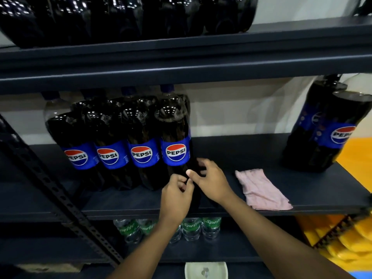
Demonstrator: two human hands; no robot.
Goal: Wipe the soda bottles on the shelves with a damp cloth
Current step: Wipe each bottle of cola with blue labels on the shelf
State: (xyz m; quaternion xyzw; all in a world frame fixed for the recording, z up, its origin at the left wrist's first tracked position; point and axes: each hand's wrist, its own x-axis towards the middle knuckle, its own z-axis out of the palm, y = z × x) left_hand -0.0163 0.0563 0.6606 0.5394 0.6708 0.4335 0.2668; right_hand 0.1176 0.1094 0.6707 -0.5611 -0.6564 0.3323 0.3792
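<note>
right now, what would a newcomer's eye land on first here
Four Pepsi bottles with bright blue labels stand in a row on the left half of the middle shelf. The left hand and right hand both grip the lower body of the rightmost bottle in that row. Just right of the hands, a pink cloth lies flat on the same shelf, untouched.

Six labelled Pepsi bottles (176,152), four Sprite labels (211,223), one cloth (261,190), two hands (177,195) (211,182).
</note>
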